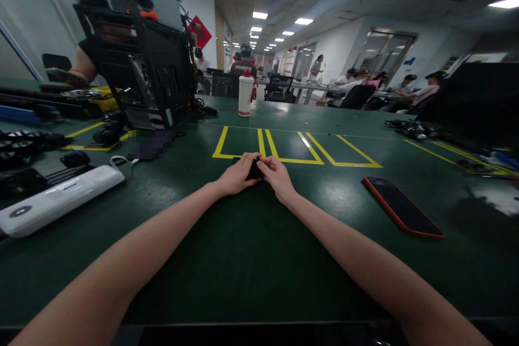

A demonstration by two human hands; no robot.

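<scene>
Both of my hands meet at the middle of the green table (243, 259), just in front of the yellow tape outlines. A small black object (254, 171) sits between them, mostly covered by fingers. My left hand (239, 174) is wrapped over its left side. On the right side, the thumb and fingers of my right hand (277, 175) pinch together against the same object. What exactly the object is cannot be made out.
A phone with an orange edge (403, 206) lies at the right. A white device (60, 200) and black parts are at the left, below an open computer case (158, 75). A white bottle (245, 96) stands farther back. People sit beyond.
</scene>
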